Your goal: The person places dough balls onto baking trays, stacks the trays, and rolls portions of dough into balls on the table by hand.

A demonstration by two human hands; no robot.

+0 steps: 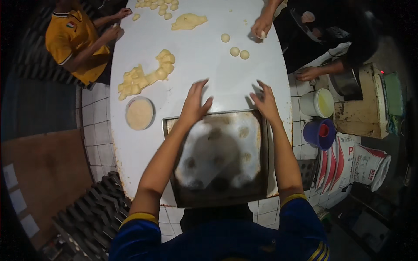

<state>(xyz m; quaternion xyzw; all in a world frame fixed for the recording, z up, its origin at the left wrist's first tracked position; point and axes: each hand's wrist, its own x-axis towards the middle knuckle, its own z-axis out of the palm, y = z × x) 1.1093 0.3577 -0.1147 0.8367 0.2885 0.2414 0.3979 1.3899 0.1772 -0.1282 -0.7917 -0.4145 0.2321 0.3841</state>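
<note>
Both of my arms reach over a worn metal baking tray (217,161) that lies at the near edge of the white table (200,74), its near side jutting past the edge. My left hand (197,104) is just beyond the tray's far left corner, fingers spread and holding nothing. Beyond the far right corner, my right hand (265,102) has its fingers apart too, also without anything in it. Dark round marks dot the tray's bare surface. Past my hands sit three round dough balls, one dough ball (234,51) between the other two.
Left of the tray stand a bowl of pale crumbs (139,114) and a cluster of cut dough pieces (146,76). Farther off lies a flat dough piece (188,21). People work at both sides. Buckets (320,134) and sacks (348,163) stand on the right floor.
</note>
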